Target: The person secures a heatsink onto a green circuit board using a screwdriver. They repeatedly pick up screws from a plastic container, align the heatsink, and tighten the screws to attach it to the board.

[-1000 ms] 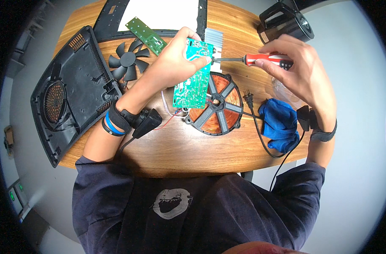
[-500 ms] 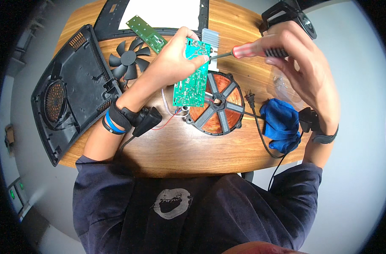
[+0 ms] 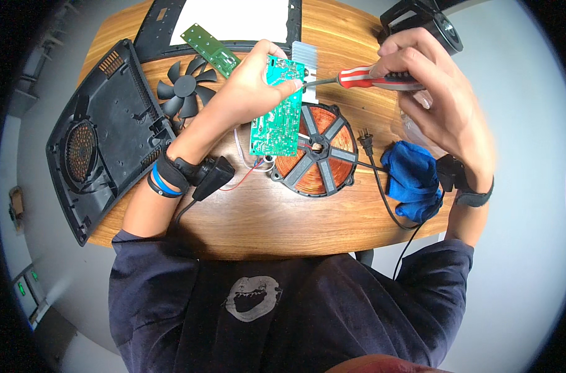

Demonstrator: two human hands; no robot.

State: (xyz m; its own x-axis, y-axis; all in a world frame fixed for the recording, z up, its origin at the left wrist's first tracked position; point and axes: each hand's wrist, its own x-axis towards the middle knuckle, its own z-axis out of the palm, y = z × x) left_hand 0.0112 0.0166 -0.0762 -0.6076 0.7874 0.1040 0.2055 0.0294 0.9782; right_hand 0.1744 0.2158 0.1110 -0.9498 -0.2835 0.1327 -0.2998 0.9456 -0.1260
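Note:
My left hand [image 3: 256, 88] grips a green circuit board [image 3: 275, 127] by its upper left side, thumb pressed across its face. The board is tilted up, soldered side toward me, with a finned silver heat sink [image 3: 305, 56] at its far right edge. In my right hand [image 3: 433, 81] is a screwdriver [image 3: 356, 77] with a red, white and black handle, its fingers closed around the grip. The shaft points left and its tip meets the board's right edge beside the heat sink, near my left thumb. Partly behind the board lies a round copper coil [image 3: 316, 171] with grey bars.
Left on the wooden table [image 3: 264, 230] are a black plastic housing [image 3: 112, 124], a black fan [image 3: 185, 86] and a smaller green board [image 3: 209, 50]. A framed panel [image 3: 233, 22] lies at the back. On the right are a blue cloth [image 3: 412, 180], a power plug [image 3: 365, 142] and a black device [image 3: 423, 25].
The screwdriver handle is blurred earlier and sharp now, and my right fingers have shifted around it. The board and my left hand have moved slightly left.

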